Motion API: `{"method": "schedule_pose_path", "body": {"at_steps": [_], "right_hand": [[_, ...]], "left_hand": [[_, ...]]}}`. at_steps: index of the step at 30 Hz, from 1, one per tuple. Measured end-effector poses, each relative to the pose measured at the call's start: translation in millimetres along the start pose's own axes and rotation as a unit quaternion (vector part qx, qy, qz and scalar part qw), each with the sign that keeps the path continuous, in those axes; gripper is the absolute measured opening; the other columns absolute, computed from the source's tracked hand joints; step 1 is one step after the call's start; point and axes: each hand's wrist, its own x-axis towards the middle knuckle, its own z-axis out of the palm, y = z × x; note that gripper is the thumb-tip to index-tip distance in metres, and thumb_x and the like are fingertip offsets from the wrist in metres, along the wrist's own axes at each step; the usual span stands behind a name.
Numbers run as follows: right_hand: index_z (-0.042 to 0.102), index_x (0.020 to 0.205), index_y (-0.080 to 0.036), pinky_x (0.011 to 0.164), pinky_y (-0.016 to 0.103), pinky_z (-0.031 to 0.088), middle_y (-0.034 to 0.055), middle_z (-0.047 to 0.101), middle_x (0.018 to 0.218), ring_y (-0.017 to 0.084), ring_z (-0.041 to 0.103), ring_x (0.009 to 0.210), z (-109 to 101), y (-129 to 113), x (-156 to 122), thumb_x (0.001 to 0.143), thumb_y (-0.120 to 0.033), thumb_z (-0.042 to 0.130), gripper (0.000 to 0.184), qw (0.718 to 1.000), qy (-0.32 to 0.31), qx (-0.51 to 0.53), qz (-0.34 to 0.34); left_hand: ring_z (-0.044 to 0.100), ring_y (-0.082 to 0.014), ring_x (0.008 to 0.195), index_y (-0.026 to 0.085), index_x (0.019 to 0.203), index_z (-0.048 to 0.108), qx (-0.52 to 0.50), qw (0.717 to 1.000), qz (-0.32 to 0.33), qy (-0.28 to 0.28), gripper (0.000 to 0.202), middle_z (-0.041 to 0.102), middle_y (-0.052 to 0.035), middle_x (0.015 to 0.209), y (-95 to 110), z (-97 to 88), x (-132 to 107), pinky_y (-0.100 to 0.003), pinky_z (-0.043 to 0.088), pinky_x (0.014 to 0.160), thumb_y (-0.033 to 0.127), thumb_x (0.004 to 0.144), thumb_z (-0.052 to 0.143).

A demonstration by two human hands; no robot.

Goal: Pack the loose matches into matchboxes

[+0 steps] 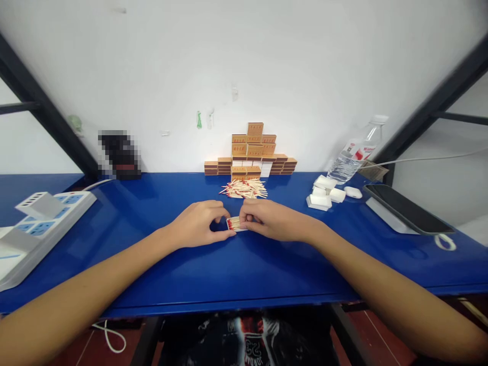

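A small white matchbox tray [230, 224] filled with red-tipped matches [235, 222] lies on the blue table between my hands. My left hand [202, 222] holds its left end, thumb in front and fingers curled behind. Over the tray's right end, my right hand [267, 218] has its thumb and fingers pinched together. Whatever is between those fingertips is hidden. Just beyond my hands lies a loose pile of matches [244, 188]. Behind that, brown matchboxes [254, 149] are stacked against the wall, with white trays among them.
Several white trays [319, 202] lie in a heap at right, beside a white earbud case [353, 192]. A water bottle [356, 152] leans on the wall. A phone [407, 207] rests tilted at far right. A power strip [46, 223] with plugged-in adapters occupies the left.
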Motion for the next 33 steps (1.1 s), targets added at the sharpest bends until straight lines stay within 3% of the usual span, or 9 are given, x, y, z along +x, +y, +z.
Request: {"method": "schedule_pose_path", "body": {"at_steps": [5, 9, 15, 21, 25, 29, 31, 33], "right_hand": [[0.062, 0.088, -0.019, 0.069, 0.029, 0.037, 0.0031, 0.061, 0.083, 0.017, 0.052, 0.075, -8.4, 9.2, 0.8, 0.1, -0.024, 0.057, 0.014, 0.996, 0.076, -0.051, 0.02], [0.064, 0.096, -0.019, 0.073, 0.031, 0.039, 0.0072, 0.063, 0.097, 0.02, 0.056, 0.083, -16.7, 36.7, -0.8, 0.1, -0.018, 0.052, 0.014, 0.982, 0.137, -0.107, 0.071], [0.069, 0.109, -0.022, 0.082, 0.033, 0.045, 0.0088, 0.059, 0.107, 0.022, 0.059, 0.092, -17.8, 74.5, -2.1, 0.099, -0.011, 0.047, 0.027, 0.99, 0.086, -0.105, 0.049], [0.071, 0.107, -0.022, 0.085, 0.034, 0.046, 0.0092, 0.059, 0.107, 0.022, 0.059, 0.093, -9.7, 76.7, 2.6, 0.099, -0.017, 0.054, 0.019, 0.991, 0.081, -0.094, 0.044], [0.07, 0.106, -0.021, 0.082, 0.033, 0.047, 0.0099, 0.062, 0.108, 0.022, 0.061, 0.092, -21.5, 75.7, 0.2, 0.099, -0.019, 0.054, 0.018, 0.988, 0.1, -0.109, 0.049], [0.069, 0.1, -0.019, 0.079, 0.033, 0.045, 0.0105, 0.067, 0.099, 0.024, 0.063, 0.089, -56.7, 80.3, -17.1, 0.099, -0.028, 0.053, 0.018, 0.955, 0.177, -0.209, 0.109], [0.07, 0.1, -0.019, 0.073, 0.033, 0.043, 0.0111, 0.07, 0.097, 0.025, 0.063, 0.084, -74.6, 85.2, -30.1, 0.1, -0.032, 0.051, 0.022, 0.917, 0.212, -0.275, 0.198], [0.071, 0.101, -0.02, 0.069, 0.033, 0.041, 0.0103, 0.072, 0.093, 0.025, 0.064, 0.081, -88.1, 91.7, -42.7, 0.099, -0.034, 0.052, 0.024, 0.889, 0.201, -0.3, 0.281]], "left_hand": [[0.059, -0.0153, 0.072, 0.019, 0.104, 0.073, 0.006, 1.0, -0.001, 0.0, 0.03, 0.063, -0.0006, 0.082, 1.1, -0.9, -0.4, -0.028, 0.043, 0.064, 0.047, 0.092, 0.07], [0.059, -0.0156, 0.073, 0.02, 0.105, 0.074, 0.001, 1.0, 0.003, 0.0, 0.031, 0.063, -0.0007, 0.081, 2.6, -2.1, -0.6, -0.028, 0.044, 0.065, 0.047, 0.092, 0.07], [0.059, -0.015, 0.073, 0.02, 0.105, 0.074, 0.0, 1.0, 0.004, -0.017, 0.031, 0.063, -0.0005, 0.083, 3.1, -1.1, -1.0, -0.028, 0.045, 0.066, 0.047, 0.093, 0.07], [0.058, -0.0151, 0.072, 0.019, 0.105, 0.074, -0.012, 1.0, 0.003, 0.005, 0.031, 0.062, -0.0004, 0.08, 1.3, -2.7, -0.2, -0.028, 0.044, 0.065, 0.048, 0.093, 0.069], [0.057, -0.0144, 0.07, 0.02, 0.104, 0.074, -0.018, 1.0, -0.007, -0.007, 0.03, 0.062, 0.0, 0.079, -1.1, -3.5, 0.3, -0.027, 0.042, 0.062, 0.047, 0.091, 0.07], [0.055, -0.0139, 0.067, 0.02, 0.103, 0.075, -0.025, 0.999, -0.023, 0.015, 0.028, 0.06, 0.0007, 0.076, -1.4, -1.8, -0.1, -0.027, 0.041, 0.062, 0.046, 0.091, 0.07], [0.055, -0.0138, 0.066, 0.021, 0.103, 0.075, -0.025, 0.999, -0.031, 0.005, 0.029, 0.06, 0.0008, 0.076, -1.6, -0.2, -0.5, -0.027, 0.04, 0.06, 0.046, 0.091, 0.069], [0.054, -0.0136, 0.065, 0.021, 0.103, 0.075, -0.026, 0.999, -0.045, 0.003, 0.03, 0.06, 0.0008, 0.075, -2.1, 1.1, -0.6, -0.028, 0.04, 0.059, 0.047, 0.091, 0.069]]}}
